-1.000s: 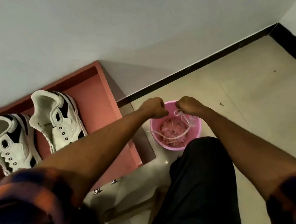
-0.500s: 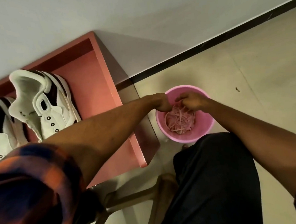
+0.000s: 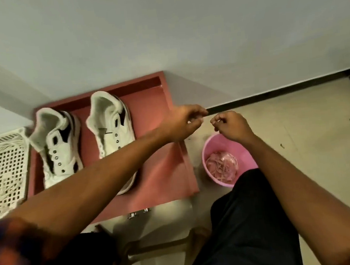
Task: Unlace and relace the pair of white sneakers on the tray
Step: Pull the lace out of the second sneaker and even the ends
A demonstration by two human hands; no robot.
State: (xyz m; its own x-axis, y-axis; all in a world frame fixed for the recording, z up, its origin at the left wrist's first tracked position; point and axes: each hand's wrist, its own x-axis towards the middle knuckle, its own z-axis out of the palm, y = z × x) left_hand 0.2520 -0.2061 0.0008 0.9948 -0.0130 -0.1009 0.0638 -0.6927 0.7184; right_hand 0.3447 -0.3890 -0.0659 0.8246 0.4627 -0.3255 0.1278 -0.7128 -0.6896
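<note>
L hand (image 3: 181,123) pinches white lace (image 3: 190,121) bit; R hand (image 3: 231,127) curled over pink bucket (image 3: 246,157)

- One white basket (image 3: 2,170) is seen.
- One pink bucket (image 3: 243,147) is seen; the laces (image 3: 222,166) in it cannot be counted.
- One red tray (image 3: 163,176) is seen.
- Two white sneakers are counted: the sneaker nearer the basket (image 3: 58,152) and the sneaker nearer the bucket (image 3: 113,127).
- Two hands are counted: the left hand (image 3: 181,122) and the right hand (image 3: 232,125).
</note>
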